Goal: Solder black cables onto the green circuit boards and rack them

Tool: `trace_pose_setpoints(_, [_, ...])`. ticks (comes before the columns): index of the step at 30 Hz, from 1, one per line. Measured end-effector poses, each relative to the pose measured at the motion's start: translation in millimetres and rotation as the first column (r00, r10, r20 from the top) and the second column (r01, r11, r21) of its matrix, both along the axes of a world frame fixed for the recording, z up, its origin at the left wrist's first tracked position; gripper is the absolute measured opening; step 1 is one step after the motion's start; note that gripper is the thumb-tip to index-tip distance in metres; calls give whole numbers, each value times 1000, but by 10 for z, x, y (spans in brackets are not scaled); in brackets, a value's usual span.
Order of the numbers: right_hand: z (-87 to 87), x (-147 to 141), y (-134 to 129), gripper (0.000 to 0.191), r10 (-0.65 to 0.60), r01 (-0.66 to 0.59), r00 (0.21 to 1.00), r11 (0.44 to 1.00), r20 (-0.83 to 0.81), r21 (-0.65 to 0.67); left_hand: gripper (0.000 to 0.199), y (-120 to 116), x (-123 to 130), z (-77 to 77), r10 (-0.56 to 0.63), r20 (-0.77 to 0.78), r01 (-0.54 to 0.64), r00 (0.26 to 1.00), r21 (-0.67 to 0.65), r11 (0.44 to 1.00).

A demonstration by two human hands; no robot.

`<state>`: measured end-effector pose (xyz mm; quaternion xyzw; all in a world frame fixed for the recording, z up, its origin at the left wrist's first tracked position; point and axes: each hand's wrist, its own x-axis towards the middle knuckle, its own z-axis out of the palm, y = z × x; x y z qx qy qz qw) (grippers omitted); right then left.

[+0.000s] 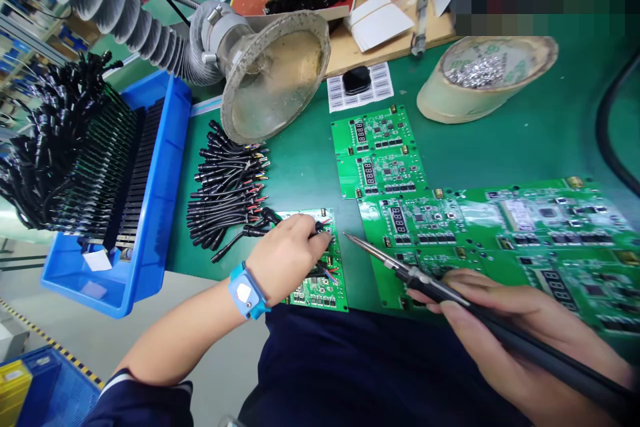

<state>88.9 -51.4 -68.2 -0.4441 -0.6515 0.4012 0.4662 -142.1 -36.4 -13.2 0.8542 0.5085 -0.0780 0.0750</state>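
My left hand (290, 250), with a blue wrist strap (249, 290), is over a green circuit board (333, 293) at the table's front edge. Its fingers pinch a black cable at the board's right part, where coloured wire ends show. In my right hand (500, 327) is a black-handled soldering iron (425, 283), its tip pointing left, just off the board's right edge. Left of the board lies a row of short black cables (225, 193) with bared coloured ends. More green boards with digit displays (380, 173) lie to the right, partly under my right hand.
A blue bin (167, 140) of boards and black cables stands at the left. The fume hood (275, 80) on its grey hose hangs behind the cables. A tilted roll holding silvery scraps (480, 80) is at the back right, near a pen (421, 20) and white cards (379, 21).
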Motion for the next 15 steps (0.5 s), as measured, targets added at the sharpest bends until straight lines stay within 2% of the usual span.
trace_pose_setpoints(2, [19, -15, -15, 21, -16, 13, 999, 999, -49, -53, 24, 7, 13, 8, 1, -28, -2, 1000, -19, 1000])
trace_pose_setpoints(5, [21, -16, -31, 23, -15, 10, 995, 998, -103, -56, 24, 23, 4, -15, 2, -53, -3, 999, -22, 1000])
trace_pose_setpoints(8, [17, 14, -43, 28, -84, 83, 996, 996, -28, -30, 22, 35, -48, -29, 28, -21, -27, 999, 20, 999])
trace_pose_setpoints(10, [18, 38, -32, 35, -134, 134, 989, 991, 57, 16, 22, 23, -77, 24, 49, 68, -57, 996, 120, 991])
trace_pose_setpoints(13, [13, 44, 29, 40, -70, 64, 995, 994, 76, 86, 26, -45, -25, 220, 131, 248, -211, 960, 331, 920])
trace_pose_setpoints(15, [7, 2, 85, 40, -43, 43, 999, 998, 7, 44, 25, -108, 94, 354, 254, 347, -369, 903, 323, 871])
